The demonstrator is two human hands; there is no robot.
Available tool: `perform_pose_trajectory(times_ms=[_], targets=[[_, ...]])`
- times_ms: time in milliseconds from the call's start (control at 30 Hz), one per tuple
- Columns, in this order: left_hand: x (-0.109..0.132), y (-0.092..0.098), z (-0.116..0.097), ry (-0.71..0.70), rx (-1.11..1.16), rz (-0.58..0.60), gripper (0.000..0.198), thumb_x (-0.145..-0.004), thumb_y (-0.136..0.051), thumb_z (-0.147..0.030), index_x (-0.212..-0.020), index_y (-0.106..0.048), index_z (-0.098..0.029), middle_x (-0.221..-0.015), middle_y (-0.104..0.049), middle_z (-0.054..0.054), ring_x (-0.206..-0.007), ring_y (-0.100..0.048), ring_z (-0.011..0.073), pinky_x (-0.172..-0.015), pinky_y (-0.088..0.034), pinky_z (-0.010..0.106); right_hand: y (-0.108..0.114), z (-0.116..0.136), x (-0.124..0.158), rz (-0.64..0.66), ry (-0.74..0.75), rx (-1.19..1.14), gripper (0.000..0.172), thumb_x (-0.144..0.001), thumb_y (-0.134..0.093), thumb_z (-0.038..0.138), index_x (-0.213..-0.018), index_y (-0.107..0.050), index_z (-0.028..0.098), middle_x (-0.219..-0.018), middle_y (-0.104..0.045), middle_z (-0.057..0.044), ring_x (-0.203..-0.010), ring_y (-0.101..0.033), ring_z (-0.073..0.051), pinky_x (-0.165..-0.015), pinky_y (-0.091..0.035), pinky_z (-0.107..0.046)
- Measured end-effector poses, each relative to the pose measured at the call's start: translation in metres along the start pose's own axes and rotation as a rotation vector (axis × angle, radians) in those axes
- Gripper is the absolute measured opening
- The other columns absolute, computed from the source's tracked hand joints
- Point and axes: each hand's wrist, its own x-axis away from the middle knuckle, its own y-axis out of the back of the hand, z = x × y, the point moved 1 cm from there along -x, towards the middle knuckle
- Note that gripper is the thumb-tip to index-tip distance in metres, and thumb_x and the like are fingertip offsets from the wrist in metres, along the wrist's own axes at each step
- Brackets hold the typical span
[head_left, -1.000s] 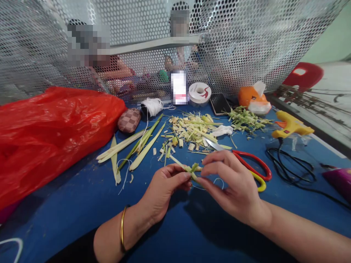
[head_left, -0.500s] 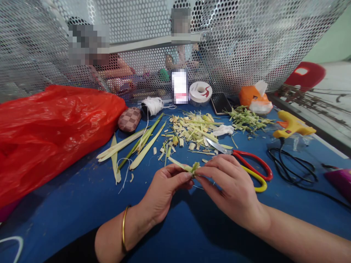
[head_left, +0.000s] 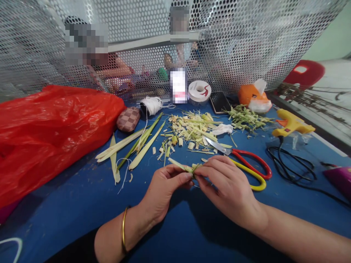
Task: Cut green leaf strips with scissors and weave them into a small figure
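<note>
Between my two hands is a pale green strip of leaf (head_left: 178, 163), folded or bunched at its right end. My left hand (head_left: 164, 190) pinches it between thumb and fingers, and its free tip sticks out up and to the left. My right hand (head_left: 229, 186) pinches the bunched end, its fingertips close to the left thumb. A bit of thin thread shows below the fingertips. Just beyond my right hand lie scissors (head_left: 219, 146) with one red and one yellow handle. Long leaf strips (head_left: 148, 146) and white string lie to the left.
Cut leaf scraps (head_left: 194, 128) are heaped mid-table, a green pile (head_left: 248, 118) behind right. A red plastic bag (head_left: 55, 138) covers the left. String spool (head_left: 152, 105), ribbon roll (head_left: 199, 92), phone (head_left: 220, 102), tissue pack (head_left: 253, 98) and yellow glue gun (head_left: 293, 124) line the back. People sit behind perforated mesh.
My right hand's fingers have shifted slightly at the bunched end, and the small upright leaf piece there now lies lower. My left hand keeps its pinch.
</note>
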Motion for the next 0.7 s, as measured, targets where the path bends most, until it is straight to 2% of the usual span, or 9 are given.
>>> perform_pose_trajectory(times_ms=[233,467,700], targets=[[-0.0008,0.0018,0.0000,-0.055,-0.067,0.031,0.009,-0.070,-0.078,-0.021,-0.078,-0.075,-0.016,-0.074,-0.071,0.002,-0.066,-0.061,0.0110,-0.069,-0.049,0.024,0.0025,-0.0028,-0.0029,0.045,-0.036,-0.108,0.014,-0.086,-0.054,0.007,-0.085,-0.060,0.020,-0.073,-0.067,-0.002,-0.066,-0.059,-0.015,-0.071,-0.046,-0.031],[-0.0016,0.0019,-0.0008,-0.101,-0.079,0.037,0.007,-0.070,-0.078,-0.020,-0.076,-0.076,-0.018,-0.075,-0.072,0.001,-0.068,-0.061,0.0100,-0.070,-0.049,0.022,0.0063,-0.0043,-0.0048,0.152,-0.223,-0.274,0.015,-0.085,-0.055,0.010,-0.076,-0.060,0.020,-0.069,-0.062,0.001,-0.064,-0.058,-0.013,-0.065,-0.044,-0.027],[-0.0017,0.0020,-0.0001,-0.064,-0.075,0.026,0.010,-0.070,-0.079,-0.022,-0.078,-0.076,-0.016,-0.076,-0.072,0.002,-0.070,-0.063,0.0120,-0.072,-0.050,0.024,0.0056,-0.0046,-0.0030,0.160,-0.265,-0.306,0.014,-0.083,-0.057,0.009,-0.076,-0.062,0.019,-0.070,-0.062,0.001,-0.066,-0.057,-0.013,-0.067,-0.044,-0.026]])
